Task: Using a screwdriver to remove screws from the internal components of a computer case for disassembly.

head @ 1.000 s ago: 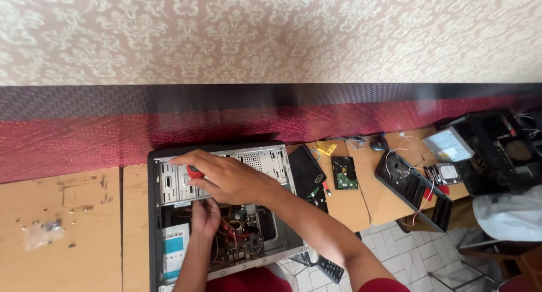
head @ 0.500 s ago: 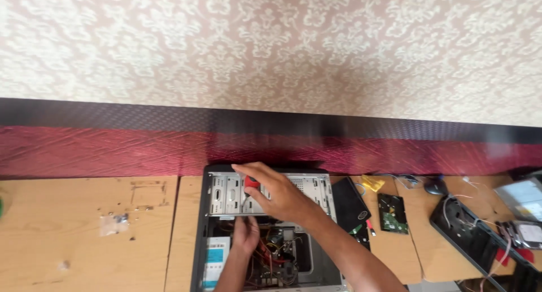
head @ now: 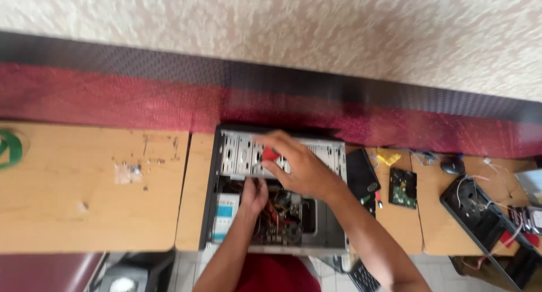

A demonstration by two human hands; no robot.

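- We had the open computer case lying on its side across the wooden desk, its uncovered side turned up toward us, so that both arms could reach straight down into it.
- Our right hand hovered over the perforated metal drive bay at the far end of the case, fingers curled and pinching a small red-handled tool, probably a screwdriver; its tip seemed to point at the bay, though motion blur kept us from telling whether it touched.
- Our left hand was sunk lower in the case, among the red cables beside the bay. Its fingers were bent inward, but we could not tell whether they gripped anything, as the hand hid them. It looked placed there to steady something or hold the wires aside.
- The case's thin dark panel lay flat just to the right of the case, apparently set aside within reach.
- Farther right on the next desk sat a bare hard drive, a computer mouse and a second dark case with loose wires, all well apart from our hands.
- A scuffed patch with small bits of debris marked the left desk.
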